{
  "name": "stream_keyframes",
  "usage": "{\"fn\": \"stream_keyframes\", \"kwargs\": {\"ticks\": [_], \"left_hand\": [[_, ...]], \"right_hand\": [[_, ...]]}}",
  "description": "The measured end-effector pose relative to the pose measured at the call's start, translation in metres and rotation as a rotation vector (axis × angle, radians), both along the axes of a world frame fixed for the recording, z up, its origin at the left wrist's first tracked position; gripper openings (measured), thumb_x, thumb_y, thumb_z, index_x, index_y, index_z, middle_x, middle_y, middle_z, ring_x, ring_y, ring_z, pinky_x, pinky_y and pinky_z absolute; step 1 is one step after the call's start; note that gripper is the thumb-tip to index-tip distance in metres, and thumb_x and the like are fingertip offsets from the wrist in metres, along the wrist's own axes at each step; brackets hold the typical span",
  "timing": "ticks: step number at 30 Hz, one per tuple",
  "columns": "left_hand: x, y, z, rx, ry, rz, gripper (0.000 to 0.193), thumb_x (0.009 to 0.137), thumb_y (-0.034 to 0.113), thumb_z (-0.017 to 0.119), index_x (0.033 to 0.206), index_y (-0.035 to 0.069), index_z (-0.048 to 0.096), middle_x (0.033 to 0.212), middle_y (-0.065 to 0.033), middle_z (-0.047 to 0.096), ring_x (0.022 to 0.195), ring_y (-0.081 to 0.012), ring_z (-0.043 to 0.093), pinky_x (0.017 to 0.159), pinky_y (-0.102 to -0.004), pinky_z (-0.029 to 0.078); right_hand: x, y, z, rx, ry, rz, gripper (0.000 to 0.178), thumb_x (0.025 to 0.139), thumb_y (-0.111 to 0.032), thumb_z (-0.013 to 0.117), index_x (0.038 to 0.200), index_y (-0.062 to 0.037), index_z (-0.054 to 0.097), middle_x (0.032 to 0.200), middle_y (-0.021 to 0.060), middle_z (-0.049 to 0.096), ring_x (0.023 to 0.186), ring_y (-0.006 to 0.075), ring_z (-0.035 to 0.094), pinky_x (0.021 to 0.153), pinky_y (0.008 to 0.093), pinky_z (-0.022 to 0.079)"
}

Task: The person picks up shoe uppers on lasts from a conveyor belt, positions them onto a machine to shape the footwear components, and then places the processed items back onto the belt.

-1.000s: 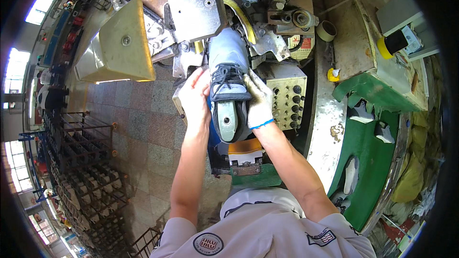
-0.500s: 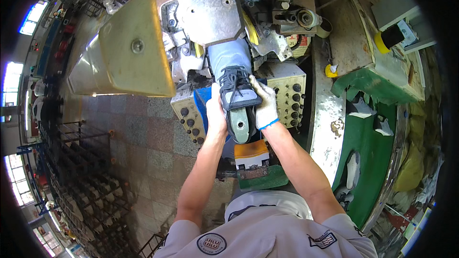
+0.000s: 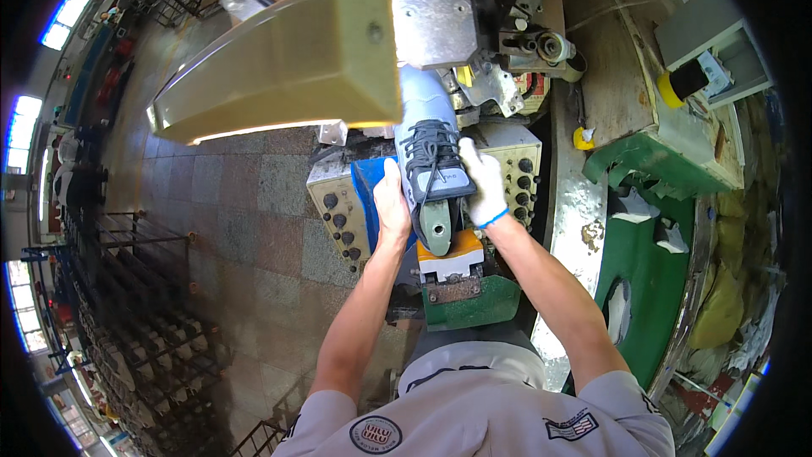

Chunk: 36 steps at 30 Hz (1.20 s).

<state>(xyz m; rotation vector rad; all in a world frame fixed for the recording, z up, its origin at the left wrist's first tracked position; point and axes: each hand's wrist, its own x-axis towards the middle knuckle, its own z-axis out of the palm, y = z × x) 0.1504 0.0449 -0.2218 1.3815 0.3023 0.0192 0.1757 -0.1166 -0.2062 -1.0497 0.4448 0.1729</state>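
Note:
A pale blue-grey shoe upper (image 3: 430,152) with black laces sits on a green last, toe pushed into a metal machine (image 3: 440,8). My left hand (image 3: 391,207), bare, grips the shoe's left side near the heel. My right hand (image 3: 485,184), in a white glove with a blue cuff, holds its right side. The green heel end of the last (image 3: 436,233) shows between my hands, above an orange block (image 3: 451,256) on a green support (image 3: 474,300).
Two beige control panels with black knobs (image 3: 337,211) (image 3: 526,171) flank the shoe. A big cream-coloured housing (image 3: 288,59) juts out at upper left. A green worktable (image 3: 651,262) with scraps is on the right. Dark metal racks (image 3: 127,305) stand on the tiled floor at left.
My head has leaned in closer, so the machine looks bigger. Both hands stayed on the shoe and pushed it further up into the machine.

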Motion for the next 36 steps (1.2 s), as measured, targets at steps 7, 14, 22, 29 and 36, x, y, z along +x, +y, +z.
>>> {"fn": "stream_keyframes", "kwargs": {"ticks": [7,14,22,29,36], "left_hand": [[-0.164,0.02,-0.154,0.843,-0.004,-0.342,0.078,0.085,0.039,0.069,0.143,-0.005,0.04,0.122,-0.0258,0.061,0.112,-0.0405,0.06,0.098,-0.0469,0.047],[-0.149,0.022,-0.175,0.861,0.019,-0.464,0.066,0.081,0.037,0.068,0.132,-0.001,0.048,0.117,-0.0258,0.063,0.108,-0.0446,0.06,0.089,-0.0524,0.049],[-0.15,0.03,-0.071,0.986,0.445,-0.318,0.07,0.069,0.041,0.079,0.124,0.003,0.06,0.099,-0.0284,0.07,0.094,-0.0424,0.069,0.083,-0.0478,0.053],[-0.201,0.073,0.121,0.643,0.286,0.149,0.079,0.066,0.02,0.081,0.136,0.0,0.051,0.11,-0.0175,0.071,0.098,-0.0275,0.069,0.089,-0.0369,0.052],[-0.148,-0.021,0.192,-0.084,0.103,-0.289,0.06,0.067,0.018,0.079,0.119,-0.007,0.061,0.102,-0.0088,0.067,0.089,-0.0144,0.064,0.08,-0.028,0.05]], "right_hand": [[-0.099,-0.137,-0.017,0.224,-0.158,-0.114,0.054,0.106,-0.031,0.023,0.14,0.0063,0.043,0.133,0.0268,0.056,0.113,0.0397,0.063,0.088,0.0474,0.058],[-0.156,-0.179,-0.014,0.022,0.048,-0.223,0.05,0.103,-0.025,0.046,0.139,0.0102,0.042,0.129,0.0294,0.057,0.104,0.04,0.066,0.077,0.0465,0.06],[-0.14,-0.171,0.02,0.014,-0.06,-0.061,0.053,0.1,-0.022,0.057,0.139,0.0108,0.043,0.123,0.0273,0.062,0.103,0.0372,0.068,0.077,0.0423,0.061],[-0.17,-0.142,0.079,-0.05,-0.109,0.075,0.054,0.102,-0.023,0.053,0.14,0.0133,0.04,0.121,0.0281,0.063,0.102,0.0334,0.069,0.082,0.0391,0.062],[-0.138,-0.081,0.154,0.015,-0.474,0.284,0.065,0.089,-0.026,0.069,0.142,0.0064,0.047,0.131,0.0175,0.061,0.119,0.023,0.059,0.103,0.0351,0.047]]}}
